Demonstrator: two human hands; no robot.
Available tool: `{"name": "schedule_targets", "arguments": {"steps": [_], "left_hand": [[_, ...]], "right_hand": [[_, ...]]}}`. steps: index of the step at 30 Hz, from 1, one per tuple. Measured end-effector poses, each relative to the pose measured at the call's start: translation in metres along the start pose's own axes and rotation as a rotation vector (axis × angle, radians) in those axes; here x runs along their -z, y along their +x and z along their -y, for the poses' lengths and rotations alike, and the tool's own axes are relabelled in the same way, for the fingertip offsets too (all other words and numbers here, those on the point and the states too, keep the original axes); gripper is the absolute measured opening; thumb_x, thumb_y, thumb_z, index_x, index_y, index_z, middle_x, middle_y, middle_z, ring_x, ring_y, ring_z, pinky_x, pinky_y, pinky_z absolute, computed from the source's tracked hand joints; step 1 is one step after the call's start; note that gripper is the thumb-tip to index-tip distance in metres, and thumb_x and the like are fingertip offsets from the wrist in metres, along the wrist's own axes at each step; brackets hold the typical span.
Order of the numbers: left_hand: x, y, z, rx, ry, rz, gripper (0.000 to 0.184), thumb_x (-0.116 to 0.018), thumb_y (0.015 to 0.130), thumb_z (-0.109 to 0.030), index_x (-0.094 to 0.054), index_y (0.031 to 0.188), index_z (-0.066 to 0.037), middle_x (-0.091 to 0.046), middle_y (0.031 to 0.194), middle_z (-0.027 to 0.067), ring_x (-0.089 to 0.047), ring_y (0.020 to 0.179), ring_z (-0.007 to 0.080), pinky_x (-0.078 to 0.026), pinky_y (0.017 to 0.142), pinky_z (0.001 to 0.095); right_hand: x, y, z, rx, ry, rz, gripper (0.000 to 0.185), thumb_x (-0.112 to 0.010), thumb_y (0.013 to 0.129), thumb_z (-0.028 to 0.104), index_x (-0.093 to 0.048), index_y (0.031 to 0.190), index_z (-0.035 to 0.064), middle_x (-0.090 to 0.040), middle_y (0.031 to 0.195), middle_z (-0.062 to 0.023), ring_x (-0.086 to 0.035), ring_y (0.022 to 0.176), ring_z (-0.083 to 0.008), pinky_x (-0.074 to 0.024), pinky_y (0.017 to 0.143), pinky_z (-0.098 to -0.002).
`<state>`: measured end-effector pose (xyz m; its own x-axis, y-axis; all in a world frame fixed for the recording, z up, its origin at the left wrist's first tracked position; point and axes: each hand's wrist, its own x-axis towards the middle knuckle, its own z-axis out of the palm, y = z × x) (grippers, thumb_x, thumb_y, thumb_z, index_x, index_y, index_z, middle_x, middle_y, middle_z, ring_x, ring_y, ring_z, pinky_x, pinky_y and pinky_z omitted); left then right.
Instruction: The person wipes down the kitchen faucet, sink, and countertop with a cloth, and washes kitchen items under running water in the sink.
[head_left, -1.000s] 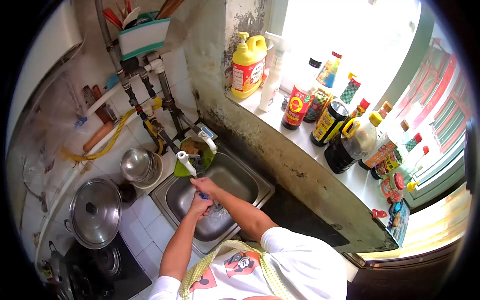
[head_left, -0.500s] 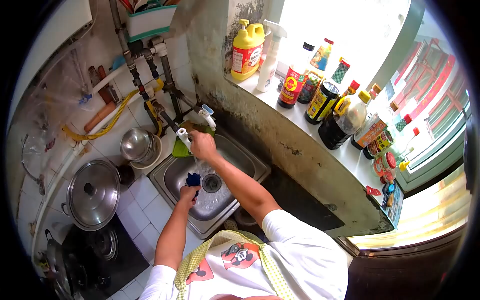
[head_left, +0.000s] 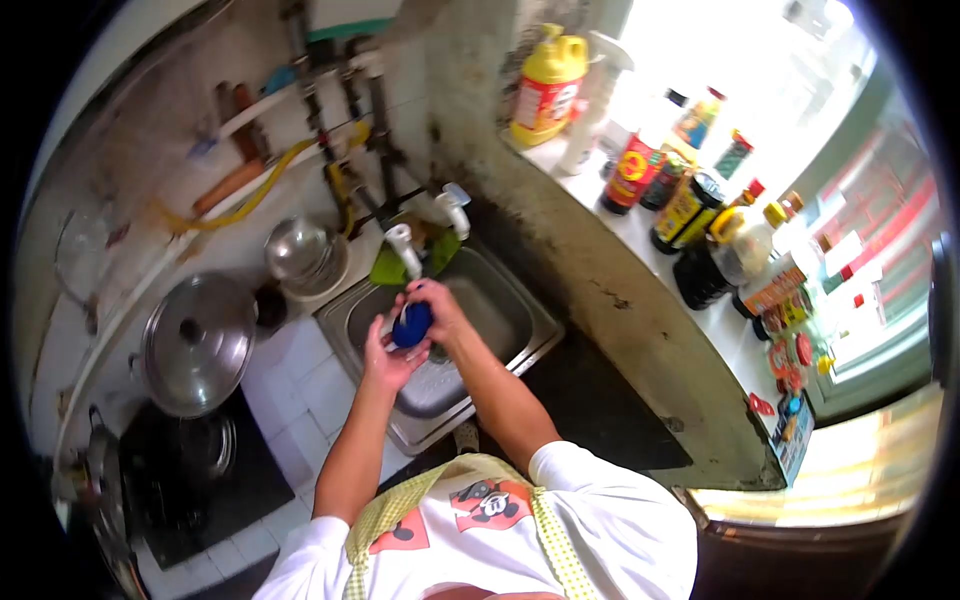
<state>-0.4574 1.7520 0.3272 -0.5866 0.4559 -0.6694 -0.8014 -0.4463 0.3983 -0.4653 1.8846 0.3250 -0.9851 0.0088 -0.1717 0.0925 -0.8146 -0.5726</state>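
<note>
Over the sink (head_left: 535,345), just below the white tap spout (head_left: 403,243), both hands meet around a dark blue cloth (head_left: 412,325), bunched into a rounded lump. My left hand (head_left: 388,358) cups it from the left and below, with fingers curled along it. From the upper right, my right hand (head_left: 435,305) grips the same cloth, its fingers over the top. The hands partly hide the drain and the sink's middle. Blur keeps me from telling whether water is running. A second white tap (head_left: 453,215) is right of the spout.
Behind the sink lies a green plastic item (head_left: 388,266). Metal bowls (head_left: 297,250) and a lidded pot (head_left: 198,345) stand left, above a black stove (head_left: 180,490). The windowsill at right carries a yellow jug (head_left: 548,90), a spray bottle (head_left: 595,110) and several sauce bottles (head_left: 690,212).
My right hand has left the tap and joined my left hand on the blue cloth. My left hand has lifted the cloth toward the spout. The camera view has shifted.
</note>
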Motion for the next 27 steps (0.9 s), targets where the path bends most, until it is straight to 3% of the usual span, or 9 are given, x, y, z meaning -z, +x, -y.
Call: {"name": "schedule_targets", "arguments": {"steps": [2,4,6,8,10,12,17,26,27], "left_hand": [[0.001,-0.016,0.003,0.101,-0.043,0.201,0.054,-0.051,0.071,-0.058,-0.048,0.102,-0.014,-0.056,0.088,0.0101,-0.058,0.072,0.0281,-0.047,0.062,0.0364],[-0.006,-0.009,0.006,0.253,-0.367,0.981,0.049,-0.053,0.074,-0.051,-0.049,0.106,-0.015,-0.052,0.1,0.0102,-0.055,0.086,0.0293,-0.048,0.068,0.0366],[-0.061,-0.052,0.0,-0.133,-0.71,0.743,0.038,-0.056,0.078,-0.034,-0.048,0.112,-0.019,-0.046,0.11,0.0098,-0.048,0.1,0.0294,-0.048,0.074,0.039],[-0.061,-0.055,-0.013,-0.037,-0.646,1.043,0.04,-0.054,0.078,-0.015,-0.046,0.117,-0.024,-0.042,0.115,0.0091,-0.04,0.109,0.0284,-0.047,0.081,0.039],[-0.061,-0.06,-0.019,-0.094,-0.664,0.845,0.041,-0.054,0.076,-0.009,-0.046,0.113,-0.024,-0.044,0.11,0.0123,-0.048,0.095,0.025,-0.05,0.068,0.0322],[-0.048,-0.045,-0.029,0.072,-0.504,0.913,0.024,-0.05,0.077,-0.006,-0.05,0.097,-0.02,-0.044,0.103,0.0124,-0.051,0.081,0.0176,-0.045,0.051,0.0221],[-0.045,-0.041,-0.034,-0.152,0.127,0.439,0.058,-0.054,0.07,0.005,-0.03,0.112,-0.028,-0.044,0.074,0.0036,-0.041,0.048,0.0068,-0.024,0.033,0.017],[-0.024,0.035,-0.007,-0.756,0.856,0.166,0.047,-0.063,0.06,-0.006,-0.045,0.103,-0.006,-0.054,0.079,0.0085,-0.055,0.07,0.0234,-0.043,0.063,0.0331],[-0.02,0.039,-0.003,-0.772,1.04,0.027,0.047,-0.064,0.061,-0.01,-0.044,0.103,-0.005,-0.056,0.083,0.0119,-0.056,0.076,0.0267,-0.044,0.066,0.0352]], "right_hand": [[-0.002,0.011,-0.001,0.035,0.215,0.23,0.015,-0.051,0.064,0.002,-0.049,0.079,0.0042,-0.055,0.083,-0.0141,-0.056,0.077,-0.0308,-0.0484,0.068,-0.041],[-0.021,0.013,-0.007,0.126,0.435,0.222,0.016,-0.047,0.07,0.001,-0.052,0.083,0.0069,-0.054,0.104,-0.0061,-0.05,0.099,-0.0275,-0.0454,0.081,-0.0462],[-0.036,0.011,-0.013,0.219,0.582,0.388,0.03,-0.043,0.074,0.0,-0.054,0.099,0.0134,-0.053,0.109,-0.0038,-0.049,0.102,-0.028,-0.0425,0.084,-0.05],[-0.046,0.01,-0.002,0.182,0.641,0.5,0.044,-0.039,0.08,0.001,-0.047,0.116,0.025,-0.051,0.112,-0.0012,-0.046,0.107,-0.0293,-0.0418,0.083,-0.0516],[-0.047,0.021,0.004,0.091,0.601,0.725,0.045,-0.037,0.087,0.008,-0.037,0.123,0.0344,-0.049,0.094,-0.0023,-0.048,0.089,-0.0211,-0.0438,0.076,-0.0459],[-0.055,0.016,0.014,0.032,0.467,0.624,0.037,-0.039,0.087,0.011,-0.041,0.122,0.0239,-0.047,0.08,-0.0032,-0.046,0.069,-0.0153,-0.0452,0.067,-0.0363],[-0.059,0.029,0.035,-0.031,-0.313,0.32,0.022,-0.044,0.085,0.011,-0.049,0.106,0.0048,-0.043,0.061,-0.0006,-0.04,0.052,-0.0097,-0.0367,0.051,-0.024],[-0.039,0.039,0.008,0.15,-1.199,0.028,0.016,-0.043,0.079,0.007,-0.059,0.079,0.0035,-0.044,0.054,0.0014,-0.036,0.048,-0.004,-0.0274,0.043,-0.0207],[-0.036,0.038,0.005,0.215,-1.352,-0.013,0.018,-0.044,0.074,0.008,-0.06,0.071,0.0007,-0.059,0.066,-0.0078,-0.053,0.061,-0.0171,-0.0429,0.06,-0.0279]]}}
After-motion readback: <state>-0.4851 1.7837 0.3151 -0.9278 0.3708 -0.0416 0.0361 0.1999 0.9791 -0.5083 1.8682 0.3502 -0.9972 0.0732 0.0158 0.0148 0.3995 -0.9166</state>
